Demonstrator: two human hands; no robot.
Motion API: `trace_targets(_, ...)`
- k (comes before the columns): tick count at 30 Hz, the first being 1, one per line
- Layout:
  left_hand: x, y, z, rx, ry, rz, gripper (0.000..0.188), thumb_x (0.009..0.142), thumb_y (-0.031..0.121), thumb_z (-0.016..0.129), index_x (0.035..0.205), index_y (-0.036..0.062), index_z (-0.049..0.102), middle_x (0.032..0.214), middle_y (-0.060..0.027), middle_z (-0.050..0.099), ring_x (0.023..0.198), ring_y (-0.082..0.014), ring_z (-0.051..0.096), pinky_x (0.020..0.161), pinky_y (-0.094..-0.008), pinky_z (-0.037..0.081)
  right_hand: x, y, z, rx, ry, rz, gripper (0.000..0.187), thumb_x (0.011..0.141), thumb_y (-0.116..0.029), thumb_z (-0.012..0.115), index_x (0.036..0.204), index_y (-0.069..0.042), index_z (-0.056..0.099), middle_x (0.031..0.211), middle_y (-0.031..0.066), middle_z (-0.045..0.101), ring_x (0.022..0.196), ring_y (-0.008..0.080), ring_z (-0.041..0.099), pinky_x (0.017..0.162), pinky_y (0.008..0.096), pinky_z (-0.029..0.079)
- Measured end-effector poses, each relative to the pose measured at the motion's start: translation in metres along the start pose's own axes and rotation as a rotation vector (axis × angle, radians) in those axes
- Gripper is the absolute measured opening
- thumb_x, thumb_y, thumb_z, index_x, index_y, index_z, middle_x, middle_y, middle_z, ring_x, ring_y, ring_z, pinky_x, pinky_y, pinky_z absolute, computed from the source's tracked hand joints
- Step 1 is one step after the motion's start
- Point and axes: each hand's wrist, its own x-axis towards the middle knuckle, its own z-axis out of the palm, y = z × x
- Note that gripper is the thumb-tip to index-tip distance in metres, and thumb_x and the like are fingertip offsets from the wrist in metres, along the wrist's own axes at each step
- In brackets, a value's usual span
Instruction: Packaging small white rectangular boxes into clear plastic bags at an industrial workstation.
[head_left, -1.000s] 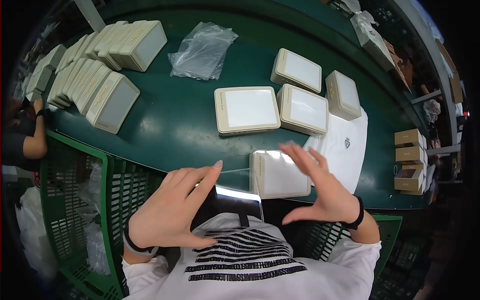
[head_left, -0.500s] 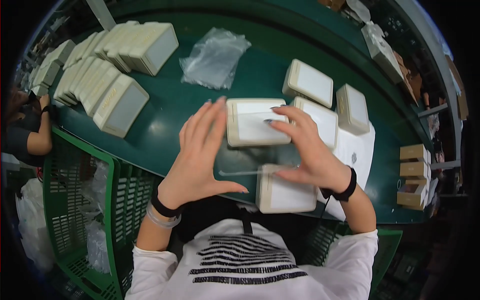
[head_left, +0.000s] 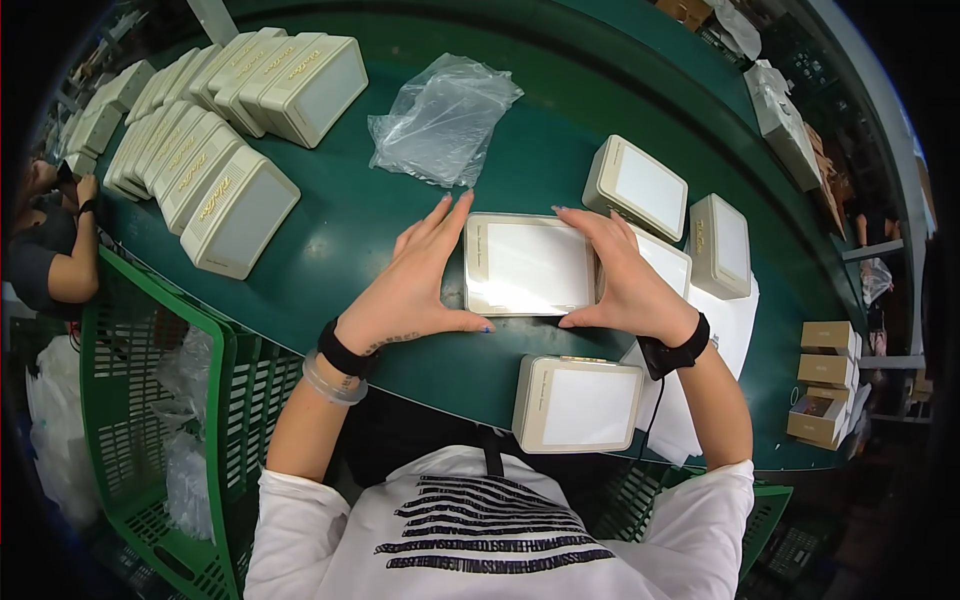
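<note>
A cream rectangular case point(head_left: 535, 265) with a white panel on top lies on the green table between my hands. A clear, glossy layer seems to cover its panel. My left hand point(head_left: 415, 275) curves around the left end, fingers and thumb spread, with a narrow gap showing beside the case. At the other end, my right hand point(head_left: 640, 280) spans the case with fingers at its far edge and thumb at its near edge. Closer to me lies a similar case point(head_left: 585, 402). Beyond my right hand are another flat case point(head_left: 645, 185) and one on edge point(head_left: 720, 245), with one more partly hidden.
Rows of cream cases point(head_left: 240, 210) stand at the left. A clear plastic bag point(head_left: 445, 115) lies on the far side. White sheets point(head_left: 735, 310) and small brown boxes point(head_left: 825, 370) are at the right. A green crate point(head_left: 225, 400) stands left, near a co-worker's arm point(head_left: 80, 260).
A clear sheet held above the table near the case now appears to lie over its top. My right hand has shifted from the panel to the right end, and my left thumb is nearer the case.
</note>
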Motion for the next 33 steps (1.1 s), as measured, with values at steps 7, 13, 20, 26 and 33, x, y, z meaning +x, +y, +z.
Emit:
trace_targets(7, 0.006, -0.002, -0.002, -0.088, 0.02, -0.013, 0.124, 0.062, 0.048, 0.083, 0.15, -0.001, 0.011, 0.153, -0.0236, 0.024, 0.143, -0.0371, 0.019, 0.114, -0.0461, 0.02, 0.001, 0.012, -0.005, 0.035, 0.008, 0.028, 0.109, 0.056, -0.024, 0.089, 0.145, -0.011, 0.027, 0.143, 0.0113, 0.04, 0.134, 0.0313, 0.037, 0.116, 0.0529, 0.015)
trace_targets(13, 0.001, 0.011, -0.021, -0.848, 0.142, -0.086, 0.109, 0.077, 0.071, 0.058, 0.152, 0.005, 0.014, 0.149, -0.0234, 0.032, 0.136, -0.0387, 0.035, 0.11, -0.0477, 0.03, -0.006, -0.004, -0.036, 0.348, 0.166, -0.148, 0.108, 0.059, -0.023, 0.089, 0.145, -0.011, 0.025, 0.144, 0.0128, 0.039, 0.137, 0.032, 0.034, 0.116, 0.052, 0.015)
trace_targets(20, -0.014, 0.051, -0.001, -1.628, -0.836, -0.236, 0.098, 0.082, 0.07, 0.054, 0.152, 0.0111, 0.018, 0.147, -0.0281, 0.032, 0.132, -0.0467, 0.038, 0.098, -0.0475, 0.045, -0.032, -0.074, -0.048, 0.118, -0.211, -0.426, 0.093, 0.069, -0.006, 0.076, 0.146, -0.018, 0.026, 0.15, 0.0134, 0.032, 0.14, 0.0389, 0.028, 0.109, 0.0665, 0.014)
trace_targets(26, -0.046, 0.072, 0.016, -1.542, -0.734, -0.045, 0.126, 0.066, 0.037, 0.082, 0.153, 0.0195, -0.008, 0.144, -0.0261, 0.033, 0.132, -0.0386, 0.038, 0.106, -0.047, 0.033, -0.048, -0.098, -0.036, -0.284, -0.213, -0.555, 0.09, 0.073, -0.02, 0.079, 0.146, -0.014, 0.026, 0.153, 0.0168, 0.026, 0.14, 0.0397, 0.027, 0.108, 0.0661, 0.017)
trace_targets(33, -0.041, 0.088, 0.025, -1.026, 0.274, 0.349, 0.153, 0.058, 0.031, 0.092, 0.141, 0.0206, -0.036, 0.142, -0.0214, 0.032, 0.132, -0.0326, 0.036, 0.108, -0.0475, 0.028, -0.056, -0.122, -0.005, 0.218, 0.115, -0.106, 0.103, 0.066, -0.04, 0.085, 0.144, -0.003, 0.028, 0.151, 0.025, 0.024, 0.138, 0.0372, 0.031, 0.108, 0.0539, 0.024)
